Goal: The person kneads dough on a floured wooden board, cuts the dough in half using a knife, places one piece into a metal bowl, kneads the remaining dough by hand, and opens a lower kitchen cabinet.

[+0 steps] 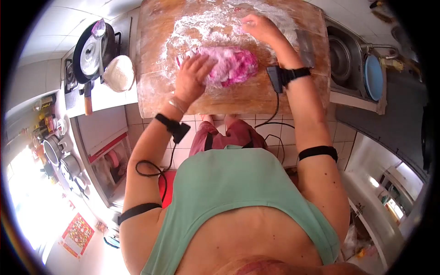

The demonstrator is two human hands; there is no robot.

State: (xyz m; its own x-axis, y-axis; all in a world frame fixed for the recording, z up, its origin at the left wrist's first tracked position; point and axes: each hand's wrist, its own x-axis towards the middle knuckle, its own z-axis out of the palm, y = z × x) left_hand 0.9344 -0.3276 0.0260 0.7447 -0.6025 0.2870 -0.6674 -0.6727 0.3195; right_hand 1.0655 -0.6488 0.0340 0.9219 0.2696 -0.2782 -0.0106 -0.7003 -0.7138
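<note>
A lump of pink-and-white dough (229, 66), streaked with magenta and dusted with flour, lies on the wooden board (183, 103). My left hand (195, 75) rests on the dough's left end, its fingers stretched out and slightly apart. Beyond the dough, my right hand (262, 28) is over loose white flour (201, 27) spread across the far part of the board. Its fingers are curled in close together, and whatever may be between them is too small to make out. It does not touch the dough.
Left of the board are a bowl of white flour (119, 73) and a frying pan (79, 57) holding a metal lid and a spoon-like utensil (99, 30). To the right, a sink (340, 55) has a blue basin (374, 78) beside it. Cables (277, 110) hang from both wristbands.
</note>
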